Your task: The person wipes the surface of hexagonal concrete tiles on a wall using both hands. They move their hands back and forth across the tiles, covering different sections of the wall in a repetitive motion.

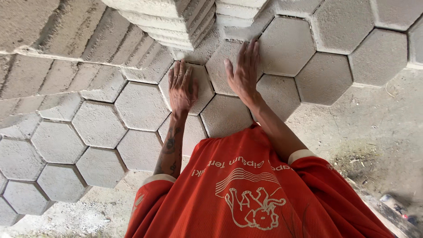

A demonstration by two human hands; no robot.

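Big field of grey hexagonal pavers [97,125] laid flat and edge to edge like honeycomb on the ground, so each one locks against its neighbours. At the far end sit stacks of spare pavers [163,22], kept close to the laid edge. Bare concrete floor [374,128] shows on the right where nothing's laid. The left hand [182,89] lies flat on one hexagonal block [200,94], fingers spread open, not gripping. The right hand [243,70] rests palm-down on the next block [222,66], fingers open too, pressing rather than holding.
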